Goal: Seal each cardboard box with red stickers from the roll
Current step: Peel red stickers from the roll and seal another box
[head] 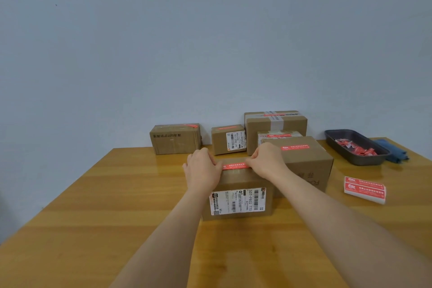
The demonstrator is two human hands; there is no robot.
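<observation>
A cardboard box (237, 199) with a white shipping label on its near side stands in the middle of the table. A red sticker (235, 166) lies across its top. My left hand (203, 170) rests on the box top at the sticker's left end. My right hand (266, 160) pinches the sticker's right end with curled fingers. The sticker stack (364, 189), red and white, lies on the table to the right, away from both hands.
Several boxes with red stickers stand behind: one at back left (175, 138), a small one (228, 139), a tall one (275, 124), a large one (304, 161) beside the right hand. A dark tray (336, 145) of red scraps and a blue cloth (395, 149) sit far right. Wooden table (105, 206).
</observation>
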